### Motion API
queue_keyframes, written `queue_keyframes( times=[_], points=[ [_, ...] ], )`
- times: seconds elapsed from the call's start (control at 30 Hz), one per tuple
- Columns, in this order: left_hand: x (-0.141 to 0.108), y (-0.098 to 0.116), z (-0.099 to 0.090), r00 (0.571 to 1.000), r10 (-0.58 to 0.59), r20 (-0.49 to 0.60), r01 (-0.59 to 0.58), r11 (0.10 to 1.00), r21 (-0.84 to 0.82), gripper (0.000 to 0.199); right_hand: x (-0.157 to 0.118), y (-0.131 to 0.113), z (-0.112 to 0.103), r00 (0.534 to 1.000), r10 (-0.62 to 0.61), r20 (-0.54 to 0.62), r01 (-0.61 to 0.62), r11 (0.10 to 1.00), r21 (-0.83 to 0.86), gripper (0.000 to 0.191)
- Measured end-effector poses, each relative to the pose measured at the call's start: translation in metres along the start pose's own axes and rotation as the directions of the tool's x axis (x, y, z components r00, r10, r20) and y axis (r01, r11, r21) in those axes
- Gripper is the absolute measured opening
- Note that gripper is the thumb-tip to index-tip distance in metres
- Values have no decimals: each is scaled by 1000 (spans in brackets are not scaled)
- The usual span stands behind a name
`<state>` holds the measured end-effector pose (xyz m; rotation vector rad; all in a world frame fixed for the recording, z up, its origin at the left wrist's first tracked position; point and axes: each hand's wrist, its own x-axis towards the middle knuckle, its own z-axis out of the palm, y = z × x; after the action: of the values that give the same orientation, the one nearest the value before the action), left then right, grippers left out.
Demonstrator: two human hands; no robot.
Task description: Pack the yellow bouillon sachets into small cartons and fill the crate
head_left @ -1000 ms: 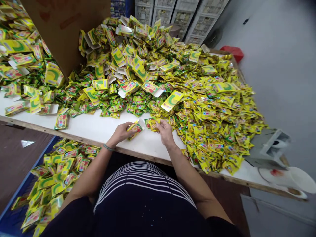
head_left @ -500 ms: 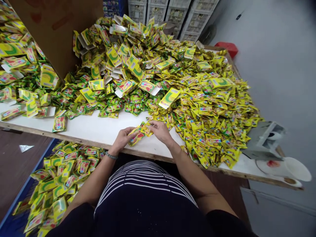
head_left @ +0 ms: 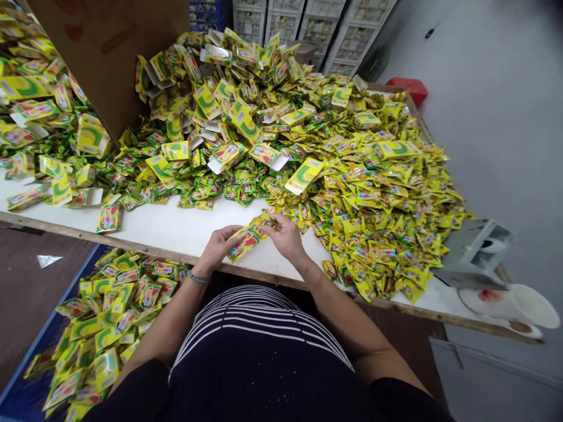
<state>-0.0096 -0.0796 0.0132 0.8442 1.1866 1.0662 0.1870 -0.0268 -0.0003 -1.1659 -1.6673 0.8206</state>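
We've got our left hand [head_left: 215, 249] gripping a carton [head_left: 244, 243], right hand [head_left: 287, 235] pinching a sachet [head_left: 263, 220] at the carton's end, and tbh one crooked push could crumple either.

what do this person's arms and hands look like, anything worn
The left hand, with a greenish-grey bracelet at its wrist, and the right hand, with none, are both ungloved. Dark sleeves leave the forearms bare.
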Motion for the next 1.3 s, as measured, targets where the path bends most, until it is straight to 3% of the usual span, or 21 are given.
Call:
queue_keyframes(
  times=[0.23,0.4,0.57,0.73,0.8,1.0,1.17,1.3],
  points=[
    [1,-3,5,999,-29,-20,28,998,-58,49,0,-8,0,998,14,53,-12,1000,-22,33],
    [0,-2,7,994,-96,-58,87,988,-131,54,-6,-4,-1,974,148,171,-176,971,164,38],
    [0,0,9,993,-77,-90,67,991,-118,56,-5,-5,-6,986,44,158,-40,999,-32,25],
    [0,-3,12,994,-24,-106,16,998,-67,56,3,-1,-10,986,-80,144,93,992,-83,21],
    [-2,-3,15,993,-18,-118,10,998,-68,56,3,0,-8,988,-68,140,82,992,-98,26],
    [-6,-4,19,989,-45,-138,30,993,-112,52,-2,-8,0,960,33,279,-28,999,-23,31],
    [-9,-6,12,989,-66,-131,49,991,-124,52,0,-11,-10,925,62,376,-80,996,31,32],
    [-9,-6,10,993,-75,-90,59,985,-163,53,8,-8,-18,940,57,338,-68,998,20,27]
  ],
)
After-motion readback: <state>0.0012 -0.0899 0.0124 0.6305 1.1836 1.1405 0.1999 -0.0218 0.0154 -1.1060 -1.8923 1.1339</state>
